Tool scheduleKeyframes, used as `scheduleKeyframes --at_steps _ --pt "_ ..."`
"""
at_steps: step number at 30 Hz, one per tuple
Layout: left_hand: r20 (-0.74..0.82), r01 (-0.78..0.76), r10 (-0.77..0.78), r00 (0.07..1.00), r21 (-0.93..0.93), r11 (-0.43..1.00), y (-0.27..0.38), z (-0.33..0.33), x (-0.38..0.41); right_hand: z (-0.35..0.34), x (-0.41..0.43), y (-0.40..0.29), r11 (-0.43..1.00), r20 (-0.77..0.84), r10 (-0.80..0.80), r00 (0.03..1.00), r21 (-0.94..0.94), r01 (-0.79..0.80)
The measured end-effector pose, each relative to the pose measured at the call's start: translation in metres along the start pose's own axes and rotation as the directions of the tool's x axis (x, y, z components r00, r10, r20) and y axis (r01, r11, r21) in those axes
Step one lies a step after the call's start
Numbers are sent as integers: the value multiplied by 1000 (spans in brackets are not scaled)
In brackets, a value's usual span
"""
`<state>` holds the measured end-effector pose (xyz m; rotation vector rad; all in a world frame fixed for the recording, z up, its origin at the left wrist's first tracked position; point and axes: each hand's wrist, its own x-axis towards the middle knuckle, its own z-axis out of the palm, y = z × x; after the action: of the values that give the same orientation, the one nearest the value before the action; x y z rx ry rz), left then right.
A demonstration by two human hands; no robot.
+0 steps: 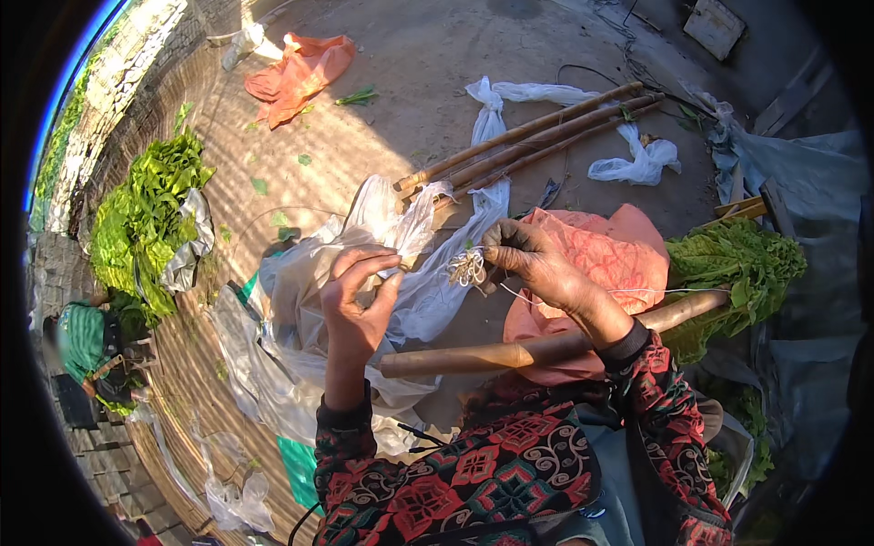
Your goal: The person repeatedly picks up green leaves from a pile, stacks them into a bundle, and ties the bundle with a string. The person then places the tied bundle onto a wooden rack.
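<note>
My right hand (529, 263) pinches a small looped bundle of pale string (467, 267). From that hand a thin white strand (638, 291) runs right, toward a bamboo pole's end. My left hand (360, 290) is raised to the left of the bundle, thumb and fingertips close together; whether something small is between them is unclear. Below both hands lies a thick bamboo pole (450, 362), its right end by leafy greens (744, 280). A red-orange woven sack (594, 239) sits behind my right wrist. Crumpled clear plastic sheeting (307, 273) spreads around my left hand.
Several bamboo poles (546, 133) lie ahead on the dirt floor, with knotted plastic strips (642, 160) beside them. An orange sack (300, 72) is farther off. A heap of leafy greens (147, 218) stands left, and a person in green (82, 334) is at the far left.
</note>
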<state>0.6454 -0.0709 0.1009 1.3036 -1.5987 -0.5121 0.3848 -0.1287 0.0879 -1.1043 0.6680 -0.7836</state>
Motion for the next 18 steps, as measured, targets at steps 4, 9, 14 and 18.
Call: scheduleKeyframes --at_steps 4,9,14,18 --pt "160 -12 35 987 -141 990 11 38 3 4 1 -1 993 44 44 998 -110 -39" --pt "246 349 -253 936 -530 773 -14 60 -10 -19 -1 6 825 -162 -65 985 -563 -38" --pt "223 402 -340 913 -626 668 -24 61 -27 -18 -1 1 972 -123 -1 992 -233 -28" --pt "258 435 -359 897 -664 609 -19 69 -25 5 -1 17 897 39 -37 999 -439 50"
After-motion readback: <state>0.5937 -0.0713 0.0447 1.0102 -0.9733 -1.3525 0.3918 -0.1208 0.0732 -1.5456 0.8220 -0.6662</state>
